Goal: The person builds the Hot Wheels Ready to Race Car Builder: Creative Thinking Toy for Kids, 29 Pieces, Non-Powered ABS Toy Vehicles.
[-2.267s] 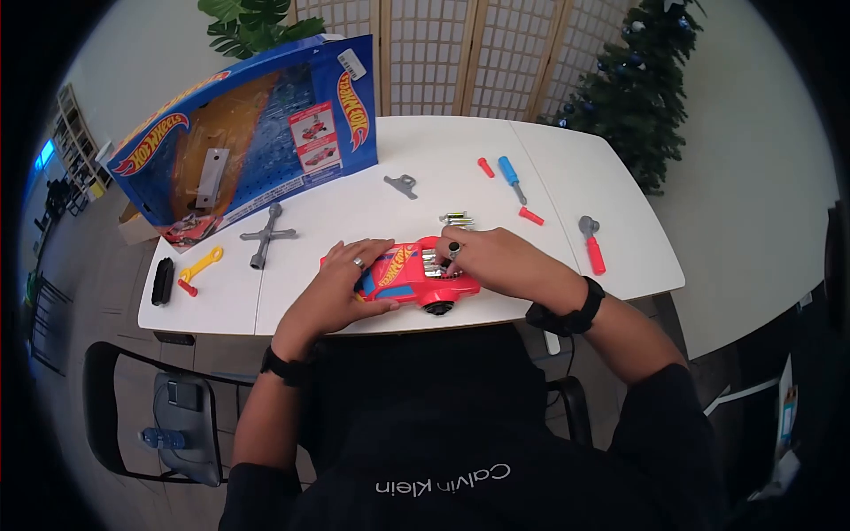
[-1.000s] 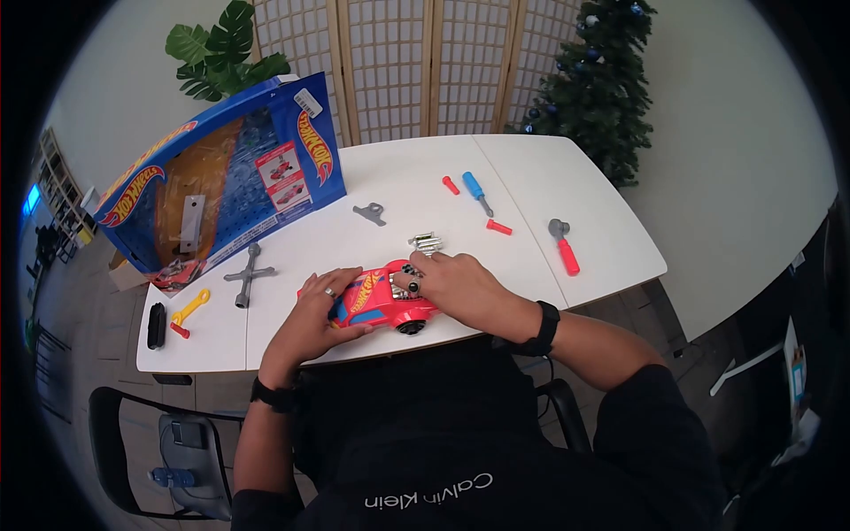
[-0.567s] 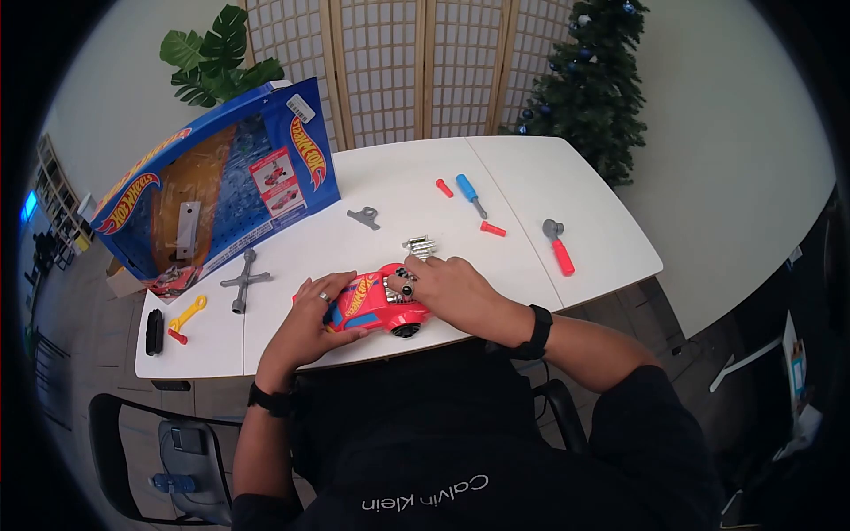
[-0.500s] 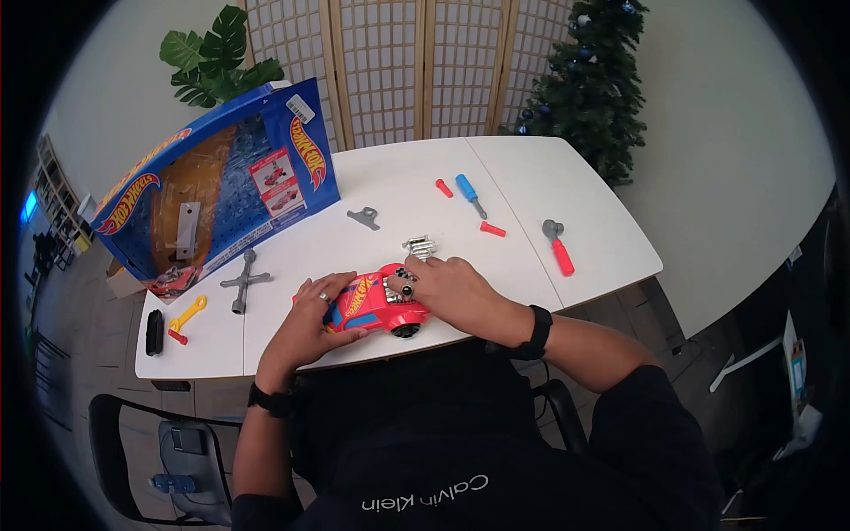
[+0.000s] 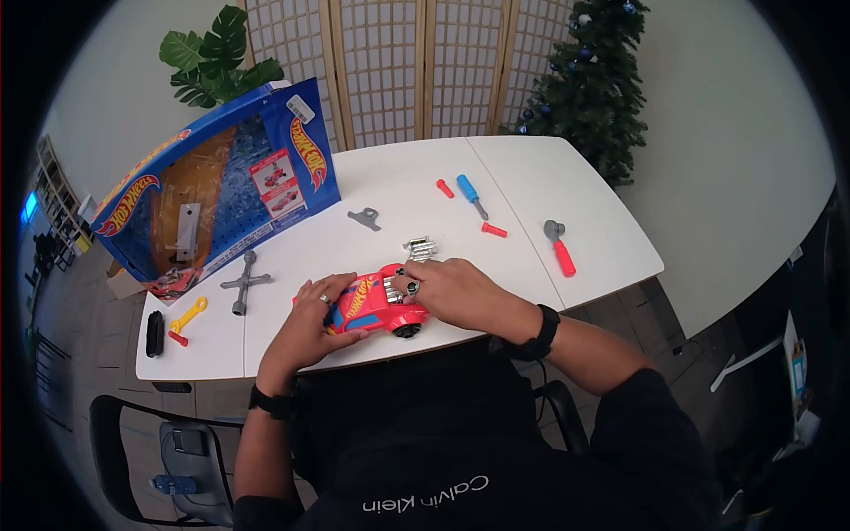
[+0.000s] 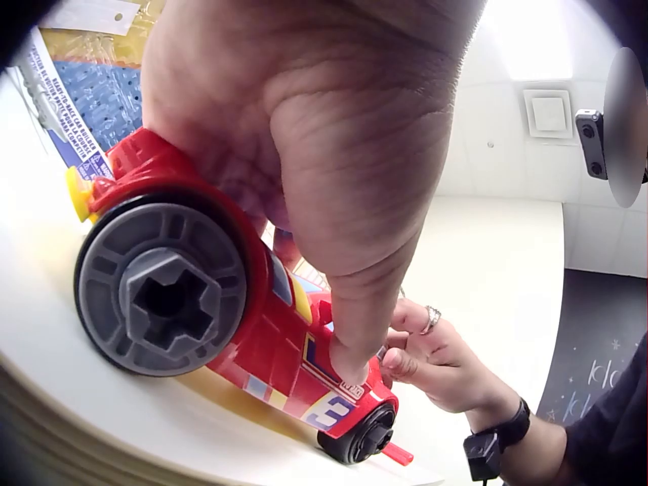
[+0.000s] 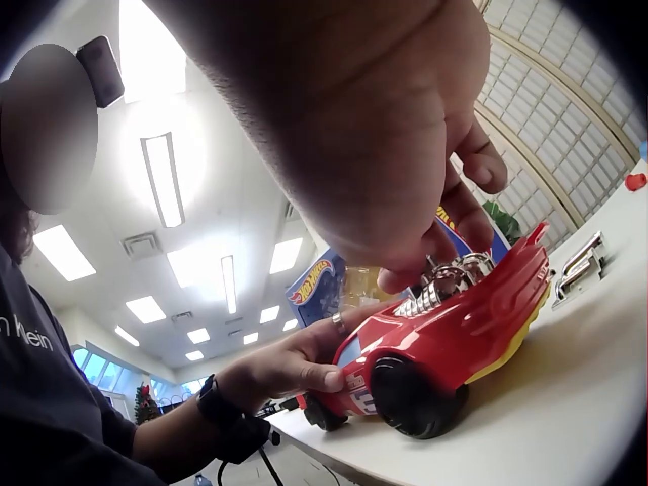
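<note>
A red toy car (image 5: 361, 299) with a yellow flame logo sits on the white table near its front edge. My left hand (image 5: 312, 320) holds its back end, thumb (image 6: 354, 349) along the side and fingers over the roof. At the front, my right hand (image 5: 456, 296) has thumb and fingertips on the chrome engine (image 7: 435, 289) on the hood, pinching at it from above; the fingers partly hide it. The grey-hubbed wheel (image 6: 167, 289) shows large in the left wrist view. Just beyond the right hand lie chrome exhaust pipes (image 5: 420, 248).
A blue toy box (image 5: 221, 186) stands at the back left. Around it lie a grey cross wrench (image 5: 246, 281), yellow wrench (image 5: 189, 314), black part (image 5: 155, 334) and grey part (image 5: 365, 219). Rightward are a blue screwdriver (image 5: 471, 195), red bolts (image 5: 494, 230) and a red-handled ratchet (image 5: 560, 250).
The head view has shifted, so the table sits lower and further left. My right hand has shifted and turned slightly at the engine. The left hand keeps its hold on the car.
</note>
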Tool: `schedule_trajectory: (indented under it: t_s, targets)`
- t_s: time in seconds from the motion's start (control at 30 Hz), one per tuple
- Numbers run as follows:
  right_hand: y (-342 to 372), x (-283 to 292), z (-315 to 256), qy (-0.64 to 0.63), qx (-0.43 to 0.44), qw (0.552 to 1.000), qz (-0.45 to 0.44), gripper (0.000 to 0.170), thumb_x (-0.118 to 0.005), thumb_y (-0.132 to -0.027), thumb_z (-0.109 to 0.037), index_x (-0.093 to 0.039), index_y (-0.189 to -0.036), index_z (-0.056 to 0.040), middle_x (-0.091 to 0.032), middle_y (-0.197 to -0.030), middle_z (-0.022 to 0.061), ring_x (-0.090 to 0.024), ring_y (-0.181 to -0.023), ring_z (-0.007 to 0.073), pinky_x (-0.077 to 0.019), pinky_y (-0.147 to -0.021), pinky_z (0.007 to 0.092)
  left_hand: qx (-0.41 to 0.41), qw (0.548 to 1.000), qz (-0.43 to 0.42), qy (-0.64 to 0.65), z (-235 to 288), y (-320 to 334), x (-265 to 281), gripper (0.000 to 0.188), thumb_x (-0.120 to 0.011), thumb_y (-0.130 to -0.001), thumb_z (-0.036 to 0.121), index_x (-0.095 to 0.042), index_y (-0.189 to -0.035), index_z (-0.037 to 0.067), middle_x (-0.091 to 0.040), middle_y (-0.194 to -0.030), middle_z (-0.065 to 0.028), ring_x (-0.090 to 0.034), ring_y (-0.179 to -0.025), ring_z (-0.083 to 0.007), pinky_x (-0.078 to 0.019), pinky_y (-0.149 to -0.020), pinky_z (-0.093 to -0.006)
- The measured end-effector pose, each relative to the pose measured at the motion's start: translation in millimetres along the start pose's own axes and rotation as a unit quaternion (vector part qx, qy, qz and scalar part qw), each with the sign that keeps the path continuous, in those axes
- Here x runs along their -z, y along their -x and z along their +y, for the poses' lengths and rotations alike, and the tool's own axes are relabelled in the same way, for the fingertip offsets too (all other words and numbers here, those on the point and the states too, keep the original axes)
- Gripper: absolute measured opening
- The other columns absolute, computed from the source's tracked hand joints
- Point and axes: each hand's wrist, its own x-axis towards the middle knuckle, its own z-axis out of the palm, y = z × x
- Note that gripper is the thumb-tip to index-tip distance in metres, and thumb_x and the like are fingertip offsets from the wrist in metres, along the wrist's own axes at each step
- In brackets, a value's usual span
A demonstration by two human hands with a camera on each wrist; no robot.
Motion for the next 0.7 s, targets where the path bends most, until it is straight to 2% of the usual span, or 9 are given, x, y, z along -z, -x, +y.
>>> schedule_trajectory:
  t_s: [0.07,0.17,0.27,0.7]
  targets:
    - [-0.5,-6.5,3.8,-0.003,0.035,0.998,0.048,0.023,-0.069,-0.092,-0.009,-0.069,-0.114,-0.0022,-0.067,-0.113,0.0113,-0.074,-0.099,0.0269,-0.0601,-0.076,0.0386,-0.005,1.0,0.003,0.003,-0.7,-0.5,-0.3,0.09,-0.088,-0.082,0.045,-0.05,-0.156,0.011,-0.058,-0.151,-0.0168,-0.053,-0.143,-0.0381,-0.0243,-0.128,-0.0644]
    - [0.9,-10.6,2.6,0.0,0.02,0.999,0.033,0.022,-0.068,-0.097,-0.014,-0.068,-0.118,-0.0063,-0.068,-0.114,0.008,-0.073,-0.105,0.025,-0.0591,-0.081,0.0381,-0.003,1.0,0.004,0.001,-0.5,-0.6,-0.6,0.089,-0.088,-0.083,0.045,-0.05,-0.156,0.011,-0.057,-0.152,-0.017,-0.053,-0.143,-0.0383,-0.0245,-0.127,-0.0644]
    - [1.0,-15.7,2.4,0.012,0.011,0.998,0.058,0.02,-0.07,-0.097,-0.016,-0.069,-0.115,-0.0072,-0.068,-0.113,0.007,-0.072,-0.105,0.0242,-0.0589,-0.081,0.0386,-0.008,1.0,0.006,0.003,-2.2,-0.3,-1.6,0.09,-0.088,-0.083,0.045,-0.05,-0.156,0.01,-0.057,-0.152,-0.0171,-0.053,-0.143,-0.0383,-0.0247,-0.127,-0.0643]
    - [3.9,-12.8,-7.5,0.053,-0.034,0.997,0.032,0.024,-0.068,-0.097,-0.018,-0.068,-0.12,-0.0131,-0.066,-0.117,0.0039,-0.071,-0.105,0.0199,-0.0558,-0.084,0.0368,0.001,1.0,0.0,-0.001,0.6,-1.5,-0.5,0.09,-0.089,-0.082,0.045,-0.051,-0.155,0.009,-0.058,-0.151,-0.0178,-0.053,-0.143,-0.0385,-0.0236,-0.128,-0.0637]
